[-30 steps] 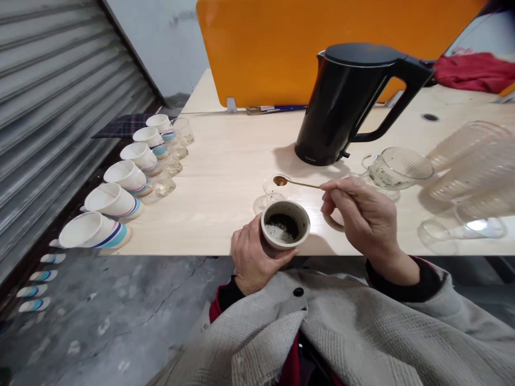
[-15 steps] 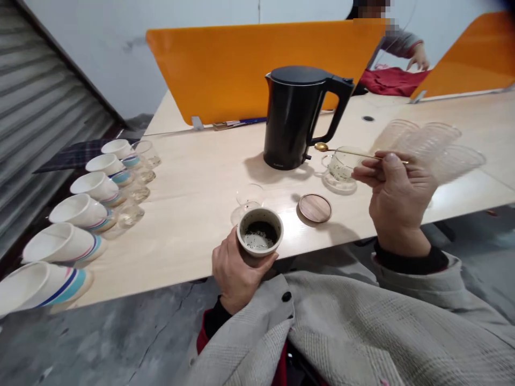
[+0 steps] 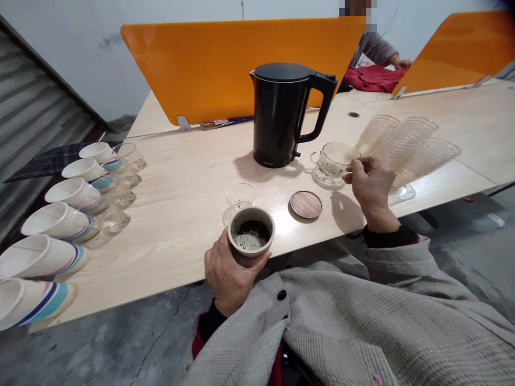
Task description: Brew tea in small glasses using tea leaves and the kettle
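My left hand [image 3: 235, 273] is wrapped round a pale cup [image 3: 251, 252] at the table's front edge, its mouth tilted toward me. Dark loose bits like tea leaves [image 3: 253, 230] lie inside. My right hand [image 3: 372, 185] is pinched at the right rim of a ribbed glass cup [image 3: 332, 158], which has a handle and some small bits in it. Whatever those fingers hold is hidden; the gold spoon cannot be made out. Between the hands lies a round wooden lid or coaster [image 3: 306, 205]. Just behind the pale cup stands a small clear glass [image 3: 239, 195].
A black electric kettle [image 3: 277, 118] stands mid-table before an orange divider [image 3: 225, 59]. Tall clear cups [image 3: 402, 142] are on the right. Several striped paper cups [image 3: 56, 220] and small glasses [image 3: 115, 220] line the left edge. Behind the divider, another person's hand [image 3: 400, 62] rests by red cloth.
My right hand has come down and left to the glass cup, and the gold spoon it held up is now out of sight. My left hand still holds the pale cup. The view has shifted right.
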The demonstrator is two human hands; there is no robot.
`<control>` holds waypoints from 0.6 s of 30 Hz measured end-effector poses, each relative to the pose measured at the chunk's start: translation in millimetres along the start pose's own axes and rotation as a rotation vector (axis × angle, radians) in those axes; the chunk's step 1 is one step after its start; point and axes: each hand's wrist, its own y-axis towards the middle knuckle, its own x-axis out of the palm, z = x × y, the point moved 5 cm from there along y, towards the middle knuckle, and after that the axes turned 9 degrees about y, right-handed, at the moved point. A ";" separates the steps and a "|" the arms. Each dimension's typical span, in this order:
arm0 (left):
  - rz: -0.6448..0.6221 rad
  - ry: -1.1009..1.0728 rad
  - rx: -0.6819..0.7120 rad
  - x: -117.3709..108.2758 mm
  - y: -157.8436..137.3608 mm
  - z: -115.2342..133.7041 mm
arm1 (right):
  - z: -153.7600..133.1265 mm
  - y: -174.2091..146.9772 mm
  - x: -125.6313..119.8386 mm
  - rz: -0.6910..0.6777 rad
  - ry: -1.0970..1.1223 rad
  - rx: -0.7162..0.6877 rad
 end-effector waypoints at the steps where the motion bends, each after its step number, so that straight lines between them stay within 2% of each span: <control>1: -0.002 0.000 0.001 -0.1 0.0 0.1 | -2.4 -1.6 -2.6 -0.013 -0.028 -0.006; 3: 0.000 -0.005 0.002 -0.2 -0.1 0.2 | -16.2 -10.0 -10.4 -0.028 -0.051 -0.079; 6: -0.005 -0.026 -0.004 0.5 -0.5 0.1 | -50.2 -36.6 -18.1 -0.062 -0.032 -0.275; 8: -0.009 -0.032 -0.010 0.9 -0.6 -0.5 | -65.6 -59.1 -9.7 -0.159 -0.112 -0.334; 9: -0.013 -0.031 -0.011 0.9 -0.7 -0.7 | -68.1 -70.4 0.5 -0.258 -0.197 -0.343; 11: -0.016 -0.030 -0.007 0.1 -0.6 -1.0 | -62.4 -91.6 26.8 -0.523 -0.365 -0.351; 13: -0.014 -0.042 0.008 -1.7 -0.7 -0.3 | -48.0 -106.8 48.8 -0.724 -0.511 -0.374; 15: -0.013 -0.063 0.030 -4.1 -1.2 1.7 | -32.2 -113.9 61.8 -0.831 -0.599 -0.401; 18: -0.005 -0.093 0.052 -7.4 -3.0 6.6 | -18.3 -114.8 67.0 -0.870 -0.594 -0.430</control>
